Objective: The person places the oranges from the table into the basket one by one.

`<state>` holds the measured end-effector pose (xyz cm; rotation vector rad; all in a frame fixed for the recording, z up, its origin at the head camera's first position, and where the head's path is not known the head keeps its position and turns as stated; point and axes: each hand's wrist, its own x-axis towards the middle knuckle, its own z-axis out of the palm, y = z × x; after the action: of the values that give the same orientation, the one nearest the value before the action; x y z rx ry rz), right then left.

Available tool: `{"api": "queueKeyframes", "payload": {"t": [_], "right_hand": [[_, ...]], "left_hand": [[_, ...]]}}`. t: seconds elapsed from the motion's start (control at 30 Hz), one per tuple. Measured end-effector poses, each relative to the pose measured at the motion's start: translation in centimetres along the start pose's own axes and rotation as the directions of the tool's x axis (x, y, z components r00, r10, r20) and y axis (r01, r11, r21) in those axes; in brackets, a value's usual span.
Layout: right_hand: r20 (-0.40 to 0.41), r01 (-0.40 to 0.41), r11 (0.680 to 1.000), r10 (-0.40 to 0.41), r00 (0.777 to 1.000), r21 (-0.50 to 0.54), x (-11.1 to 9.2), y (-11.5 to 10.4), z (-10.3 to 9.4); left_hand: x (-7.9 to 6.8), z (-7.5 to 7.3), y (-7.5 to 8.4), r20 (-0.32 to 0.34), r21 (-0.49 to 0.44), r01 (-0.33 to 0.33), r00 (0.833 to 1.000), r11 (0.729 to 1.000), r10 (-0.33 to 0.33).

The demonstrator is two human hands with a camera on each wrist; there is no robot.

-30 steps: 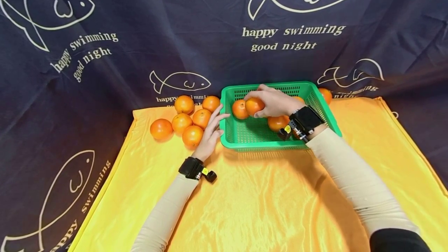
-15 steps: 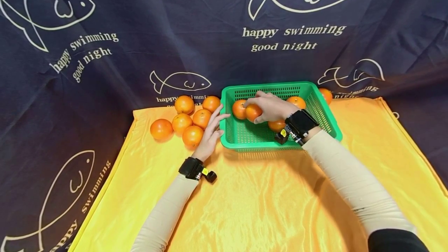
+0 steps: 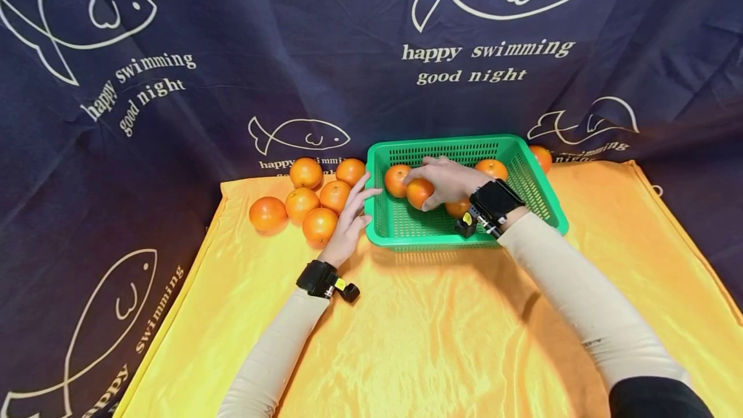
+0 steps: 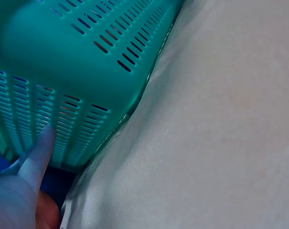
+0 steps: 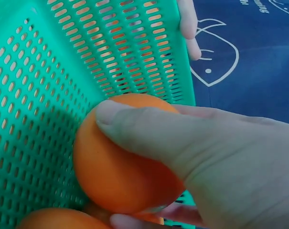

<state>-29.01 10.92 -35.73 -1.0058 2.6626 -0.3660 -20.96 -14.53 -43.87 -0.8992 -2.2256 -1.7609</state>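
Note:
In the head view, a green plastic basket [image 3: 432,242] with slotted sides stands toward the back of the cloth. My right hand [image 3: 449,179] reaches inside it and grips an orange [image 3: 419,194], thumb on the near side. The right wrist view shows that thumb across the held orange [image 5: 125,167], low in the basket. Close to it sits another orange [image 3: 397,180]; one more [image 3: 491,170] lies at the back right, and one [image 3: 458,208] is partly hidden by the wrist. My left hand [image 3: 347,228] rests straight fingers at the basket's left rim; its thumb [image 4: 41,152] touches the slotted wall.
Several loose oranges [image 3: 302,205] lie clustered left of the basket, next to my left hand. Another orange [image 3: 540,159] shows behind the basket's right end. Yellow cloth [image 3: 395,334] covers the surface, and a dark fish-print curtain [image 3: 325,31] hangs close behind.
My right hand has lowered the held orange slightly toward the near side of the basket, uncovering the back-right orange. My left hand has stayed at the rim.

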Motion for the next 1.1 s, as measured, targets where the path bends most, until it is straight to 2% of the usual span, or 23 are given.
{"api": "queueKeyframes", "payload": {"t": [0.4,0.63,0.8,1.1], "right_hand": [[0.055,0.042,0.998,-0.04,0.998,-0.038,0.5,0.7,0.3],[0.102,0.103,0.995,-0.101,0.99,-0.016,0.9,1.0,0.5],[0.135,0.087,0.996,-0.084,0.987,-0.011,1.0,1.4,0.7],[0.134,0.072,0.997,-0.068,0.989,-0.022,1.1,1.1,0.7]], "left_hand": [[-0.1,0.0,0.0,-0.005,0.007,-0.004,1.0,1.0,0.005],[0.1,0.0,0.0,0.002,-0.002,-0.027,1.0,1.0,0.027],[0.2,0.0,0.0,0.009,-0.009,-0.034,0.999,0.999,0.034],[0.0,0.0,0.2,0.004,0.0,-0.009,1.0,1.0,0.009]]}}
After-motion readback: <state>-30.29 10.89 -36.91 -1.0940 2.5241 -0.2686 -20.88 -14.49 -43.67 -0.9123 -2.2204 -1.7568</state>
